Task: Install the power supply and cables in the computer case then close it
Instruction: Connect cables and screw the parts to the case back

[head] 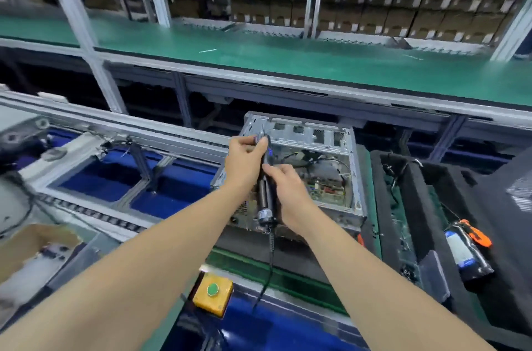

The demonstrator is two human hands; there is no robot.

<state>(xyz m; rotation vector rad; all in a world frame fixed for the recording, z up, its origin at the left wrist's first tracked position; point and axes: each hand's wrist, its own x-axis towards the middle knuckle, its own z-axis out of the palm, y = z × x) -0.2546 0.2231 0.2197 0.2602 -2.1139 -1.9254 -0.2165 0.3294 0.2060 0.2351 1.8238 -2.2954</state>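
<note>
Two grips | left hand (pixel 244 160), right hand (pixel 290 192): fingers clamped on screwdriver (pixel 265 196) | over computer case (pixel 316 132) | markings blurred, unreadable

Single head-worn view, forward and down (wide-angle), close over the computer case (pixel 305 132)

- The computer case (pixel 325 149) sits in the middle, on the conveyor line (pixel 86 120).
- A powered screwdriver (pixel 265 198) is held over the case's near left part, its cord trailing toward the near edge.
- The left hand (pixel 244 160) grips the screwdriver's far end; the right hand (pixel 288 186) grips its middle, just to the right.
- A push-button box (pixel 213 294) lies near, before the case.
- A foam tray (pixel 408 201) lies just right of the case.
- A cardboard box (pixel 34 241) stands near left.
- A raised bench (pixel 288 62) runs behind the case, with storage racks (pixel 374 14) farther back.
</note>
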